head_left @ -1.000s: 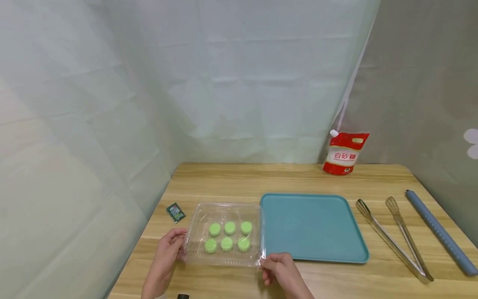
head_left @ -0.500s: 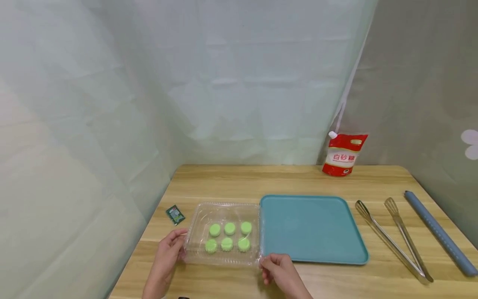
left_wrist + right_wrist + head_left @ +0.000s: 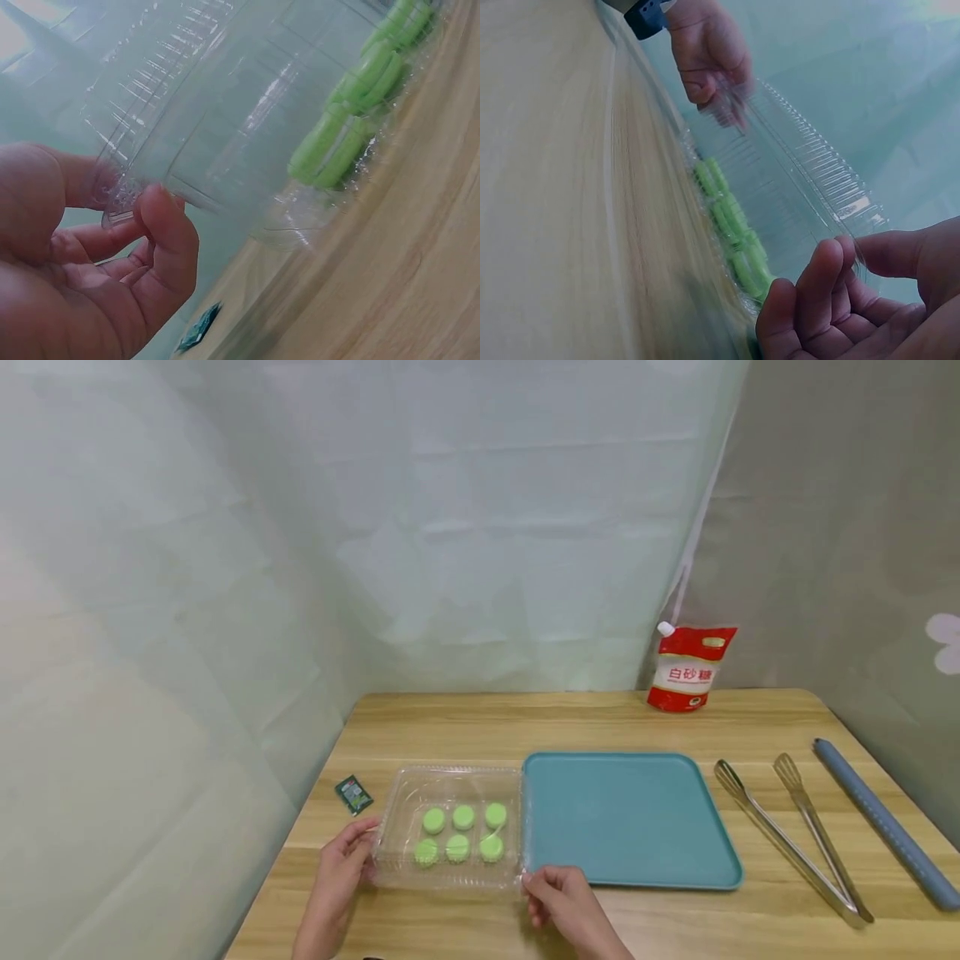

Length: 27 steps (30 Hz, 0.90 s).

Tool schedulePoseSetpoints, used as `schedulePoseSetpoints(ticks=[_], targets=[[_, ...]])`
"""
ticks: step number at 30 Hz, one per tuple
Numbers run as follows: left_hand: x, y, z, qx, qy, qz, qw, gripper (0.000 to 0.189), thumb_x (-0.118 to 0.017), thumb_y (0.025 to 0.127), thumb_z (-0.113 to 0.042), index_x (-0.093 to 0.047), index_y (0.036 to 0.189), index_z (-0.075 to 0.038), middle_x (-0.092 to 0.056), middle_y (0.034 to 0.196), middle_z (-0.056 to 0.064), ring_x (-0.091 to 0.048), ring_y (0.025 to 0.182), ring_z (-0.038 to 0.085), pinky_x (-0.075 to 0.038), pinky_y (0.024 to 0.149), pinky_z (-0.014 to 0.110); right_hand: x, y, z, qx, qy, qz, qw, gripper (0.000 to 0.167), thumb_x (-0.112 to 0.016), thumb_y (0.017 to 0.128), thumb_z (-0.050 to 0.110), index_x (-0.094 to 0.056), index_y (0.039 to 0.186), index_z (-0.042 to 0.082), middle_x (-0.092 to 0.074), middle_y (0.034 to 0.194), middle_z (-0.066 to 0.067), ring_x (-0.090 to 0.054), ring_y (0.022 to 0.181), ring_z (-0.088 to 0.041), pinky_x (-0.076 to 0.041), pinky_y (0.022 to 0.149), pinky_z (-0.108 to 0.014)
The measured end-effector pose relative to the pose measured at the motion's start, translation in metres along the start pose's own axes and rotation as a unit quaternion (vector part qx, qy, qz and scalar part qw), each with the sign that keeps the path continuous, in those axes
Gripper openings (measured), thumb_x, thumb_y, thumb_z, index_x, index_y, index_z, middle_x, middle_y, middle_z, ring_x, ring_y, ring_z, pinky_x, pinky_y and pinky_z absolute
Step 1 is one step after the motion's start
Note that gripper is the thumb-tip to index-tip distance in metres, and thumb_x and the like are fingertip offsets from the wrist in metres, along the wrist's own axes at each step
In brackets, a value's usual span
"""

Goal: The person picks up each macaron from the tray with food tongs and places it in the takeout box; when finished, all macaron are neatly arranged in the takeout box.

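Observation:
A clear plastic clamshell box (image 3: 457, 783) sits on the wooden table, its lid down over several green macarons (image 3: 457, 848) in two rows. Their cream-coloured filling line shows in the left wrist view on the nearest macaron (image 3: 330, 146). My left hand (image 3: 337, 870) pinches the rim at the box's front left corner between thumb and fingers. At the front right corner, my right hand (image 3: 568, 902) pinches the rim in the same way, its thumb and index finger (image 3: 826, 274) against the plastic. Whether the lid is fully pressed down cannot be told.
A blue tray (image 3: 630, 818) lies right beside the box. Metal tongs (image 3: 795, 852) lie spread farther right, then a blue-grey rod (image 3: 885, 822) along the table's edge. A small green packet (image 3: 353, 794) lies left. A red and white sugar pouch (image 3: 688, 668) stands at the back.
Only the head view has shifted slightly. Both hands keep their hold on the box corners, and the box stays in place.

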State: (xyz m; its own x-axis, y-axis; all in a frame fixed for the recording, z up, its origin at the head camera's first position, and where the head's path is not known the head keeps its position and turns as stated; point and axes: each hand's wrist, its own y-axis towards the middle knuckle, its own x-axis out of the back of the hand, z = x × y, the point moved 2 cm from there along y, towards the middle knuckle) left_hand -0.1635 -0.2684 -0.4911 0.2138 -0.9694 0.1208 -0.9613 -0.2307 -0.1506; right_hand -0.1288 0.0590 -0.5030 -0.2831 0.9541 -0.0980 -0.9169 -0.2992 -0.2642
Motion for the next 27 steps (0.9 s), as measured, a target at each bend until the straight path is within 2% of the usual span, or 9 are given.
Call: schedulePoseSetpoints(ticks=[8,11,14,17,20,23,27], targets=[[-0.001,0.003,-0.002,-0.006,0.002,-0.001,1.0000,0.035,-0.049,0.103,-0.004,-0.053,0.136,0.006,-0.064,0.100,0.007,-0.054,0.074,0.015,-0.050,0.061,0.026,0.001,0.005,0.002,0.003,-0.011,-0.011,0.9999,0.030,-0.056,0.103,0.020,-0.066,0.090,-0.005,-0.056,0.065,0.000,-0.054,0.057,-0.011,-0.049,0.058,-0.025],[0.001,0.003,-0.004,-0.001,-0.001,-0.003,1.0000,0.036,-0.047,0.104,-0.006,-0.052,0.137,0.006,-0.065,0.102,0.007,-0.056,0.078,0.016,-0.052,0.062,0.028,0.004,0.004,0.004,0.011,-0.018,0.000,0.9998,0.033,-0.056,0.103,0.021,-0.067,0.092,-0.008,-0.058,0.065,-0.001,-0.055,0.057,-0.012,-0.050,0.057,-0.026],[0.004,0.002,-0.007,0.006,0.006,-0.001,1.0000,0.039,-0.046,0.105,-0.010,-0.048,0.140,0.007,-0.064,0.105,0.007,-0.057,0.083,0.016,-0.053,0.065,0.029,0.011,0.001,0.009,0.032,-0.054,0.022,0.9978,0.037,-0.054,0.104,0.024,-0.067,0.093,-0.009,-0.060,0.066,-0.002,-0.057,0.057,-0.013,-0.051,0.057,-0.027],[0.010,0.001,-0.012,-0.002,0.045,0.002,0.9990,0.042,-0.044,0.106,-0.012,-0.044,0.143,0.009,-0.063,0.111,0.010,-0.057,0.085,0.013,-0.054,0.067,0.029,0.022,-0.003,0.017,0.058,-0.124,0.036,0.9899,0.040,-0.053,0.105,0.028,-0.067,0.093,-0.008,-0.062,0.068,-0.003,-0.059,0.058,-0.017,-0.050,0.059,-0.028],[0.018,0.001,-0.020,-0.035,0.108,0.004,0.9935,0.042,-0.041,0.107,-0.011,-0.043,0.141,0.013,-0.059,0.117,0.020,-0.056,0.089,0.014,-0.055,0.068,0.028,0.034,-0.008,0.030,0.074,-0.189,0.037,0.9786,0.039,-0.054,0.104,0.030,-0.068,0.098,-0.005,-0.063,0.071,-0.006,-0.061,0.062,-0.023,-0.048,0.057,-0.029],[0.023,0.003,-0.032,-0.079,0.168,0.009,0.9825,0.041,-0.041,0.107,-0.010,-0.044,0.139,0.015,-0.055,0.125,0.031,-0.059,0.098,0.025,-0.056,0.071,0.030,0.046,-0.010,0.047,0.090,-0.225,0.035,0.9696,0.038,-0.056,0.104,0.031,-0.066,0.108,-0.005,-0.063,0.076,-0.009,-0.063,0.066,-0.028,-0.050,0.055,-0.032],[0.026,0.007,-0.051,-0.106,0.219,0.030,0.9694,0.044,-0.040,0.109,-0.016,-0.044,0.141,0.013,-0.049,0.137,0.035,-0.054,0.117,0.042,-0.053,0.087,0.041,0.062,-0.010,0.073,0.129,-0.268,0.010,0.9546,0.038,-0.057,0.103,0.030,-0.065,0.111,-0.007,-0.064,0.082,-0.008,-0.065,0.070,-0.029,-0.053,0.057,-0.033]])
